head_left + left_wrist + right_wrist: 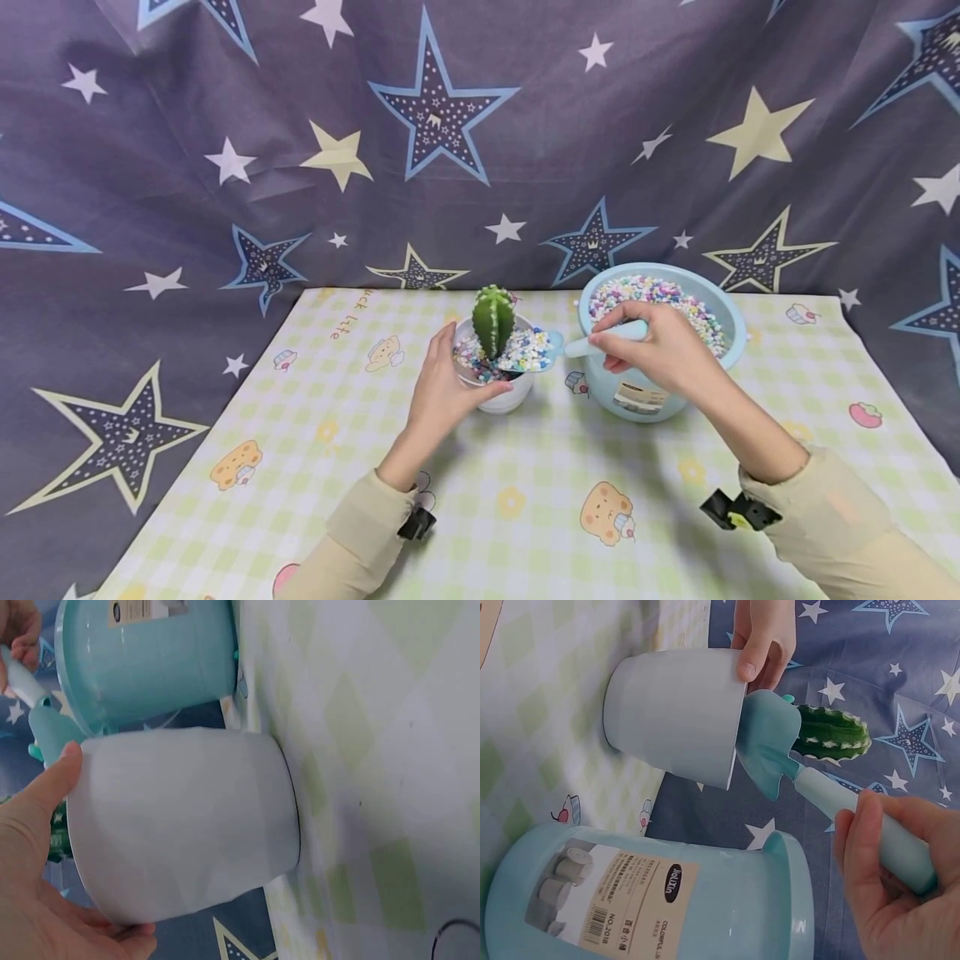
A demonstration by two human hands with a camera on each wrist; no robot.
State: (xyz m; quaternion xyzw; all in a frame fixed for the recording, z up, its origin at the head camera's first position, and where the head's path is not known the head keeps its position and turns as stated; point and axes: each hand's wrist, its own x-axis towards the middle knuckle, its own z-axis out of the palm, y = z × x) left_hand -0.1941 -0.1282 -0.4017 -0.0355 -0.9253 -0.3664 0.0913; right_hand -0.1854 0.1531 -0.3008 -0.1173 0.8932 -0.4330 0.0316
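Observation:
A green cactus (492,321) stands upright in a white pot (507,402), with multicoloured pebbles around its base. My left hand (444,385) holds the pot at its rim, fingers on the far left side and thumb across the near side. In my right hand (660,346) is a light blue trowel (769,742), gripped by its handle (840,801). The trowel's blade, heaped with pebbles (527,350), lies over the pot's right rim beside the cactus. In the right wrist view the blade's underside is at the rim; whether it touches is hard to tell.
To the right of the pot stands a light blue bucket (633,408) with a paper label (615,900), holding many coloured pebbles (693,312). A checked cloth (450,533) covers the table, and a star-patterned curtain (525,100) hangs behind it.

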